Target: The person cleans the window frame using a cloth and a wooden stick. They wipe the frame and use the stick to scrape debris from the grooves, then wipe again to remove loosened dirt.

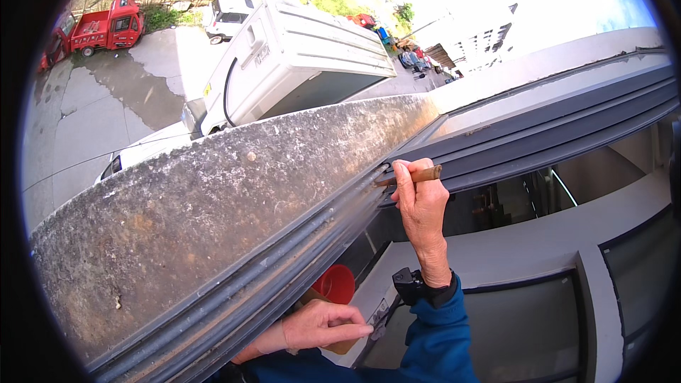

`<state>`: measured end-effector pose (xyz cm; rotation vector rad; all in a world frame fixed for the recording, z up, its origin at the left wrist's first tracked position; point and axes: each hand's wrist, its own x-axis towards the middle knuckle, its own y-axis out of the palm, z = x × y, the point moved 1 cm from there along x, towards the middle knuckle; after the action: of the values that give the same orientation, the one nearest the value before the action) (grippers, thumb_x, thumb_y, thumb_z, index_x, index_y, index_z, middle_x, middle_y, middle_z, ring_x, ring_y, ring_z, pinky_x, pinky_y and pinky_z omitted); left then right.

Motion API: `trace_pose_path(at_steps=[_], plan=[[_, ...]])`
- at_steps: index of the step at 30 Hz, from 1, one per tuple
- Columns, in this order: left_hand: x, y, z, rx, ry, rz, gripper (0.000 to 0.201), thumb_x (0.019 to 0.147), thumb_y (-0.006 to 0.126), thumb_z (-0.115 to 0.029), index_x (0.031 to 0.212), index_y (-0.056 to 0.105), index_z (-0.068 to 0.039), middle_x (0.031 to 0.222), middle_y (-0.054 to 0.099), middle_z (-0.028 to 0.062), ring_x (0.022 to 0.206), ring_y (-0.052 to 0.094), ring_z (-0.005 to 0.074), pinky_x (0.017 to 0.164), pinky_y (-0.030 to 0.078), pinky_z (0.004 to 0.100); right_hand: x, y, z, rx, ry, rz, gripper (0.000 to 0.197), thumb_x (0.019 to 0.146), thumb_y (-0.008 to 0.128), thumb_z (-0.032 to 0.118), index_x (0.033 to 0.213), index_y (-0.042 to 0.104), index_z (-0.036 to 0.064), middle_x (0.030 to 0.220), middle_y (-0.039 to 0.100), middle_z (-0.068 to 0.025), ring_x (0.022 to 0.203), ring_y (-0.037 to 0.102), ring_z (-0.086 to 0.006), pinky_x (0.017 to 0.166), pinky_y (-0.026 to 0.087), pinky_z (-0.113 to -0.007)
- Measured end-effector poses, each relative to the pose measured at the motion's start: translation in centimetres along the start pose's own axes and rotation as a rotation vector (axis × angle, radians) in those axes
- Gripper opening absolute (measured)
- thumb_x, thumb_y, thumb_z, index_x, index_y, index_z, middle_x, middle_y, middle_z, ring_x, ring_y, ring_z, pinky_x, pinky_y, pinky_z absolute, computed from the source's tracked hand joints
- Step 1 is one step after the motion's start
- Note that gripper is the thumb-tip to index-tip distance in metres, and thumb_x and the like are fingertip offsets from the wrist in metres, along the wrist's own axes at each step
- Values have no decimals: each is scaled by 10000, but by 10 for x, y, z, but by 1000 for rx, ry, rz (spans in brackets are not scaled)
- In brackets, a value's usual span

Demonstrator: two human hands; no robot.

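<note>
My right hand (422,198) is closed around a short tool with a brown wooden handle (428,174). The tool's other end points down into the dark grey window track (298,234), close to the edge of the sliding frame (539,135). I cannot make out what kind of tip it has. Lower down, my left hand (323,325) hangs loosely over the inner side of the track, its fingers stretched out and nothing in them. A red bucket (335,284) stands below, just beyond that hand, and a brown surface (340,346) shows partly under it.
Outside the track runs a rough, stained concrete ledge (198,198). Far below are a white box truck (312,50), a red cargo vehicle (113,26) and paved ground. Dark glass panels (518,326) in pale frames lie on the inner side at lower right.
</note>
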<state>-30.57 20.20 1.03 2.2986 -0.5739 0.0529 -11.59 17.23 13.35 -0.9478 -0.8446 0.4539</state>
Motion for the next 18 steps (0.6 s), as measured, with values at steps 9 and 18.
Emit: trace_pose_path(at_steps=[9, 18], plan=[[0, 0, 2, 22, 45, 10, 210, 930, 570, -266, 959, 644, -71, 622, 499, -26, 492, 394, 37, 444, 281, 187, -3, -23, 6, 127, -42, -49, 122, 927, 561, 114, 885, 584, 2, 764, 557, -35, 522, 543, -62, 433, 425, -189], [-1, 0, 0, -4, -23, 5, 226, 927, 573, -276, 945, 637, -60, 625, 486, -44, 510, 389, 26, 454, 283, 183, 5, -6, -3, 155, 89, 37, 168, 930, 557, 152, 850, 566, 5, 704, 579, -42, 523, 555, -77, 444, 435, -211]])
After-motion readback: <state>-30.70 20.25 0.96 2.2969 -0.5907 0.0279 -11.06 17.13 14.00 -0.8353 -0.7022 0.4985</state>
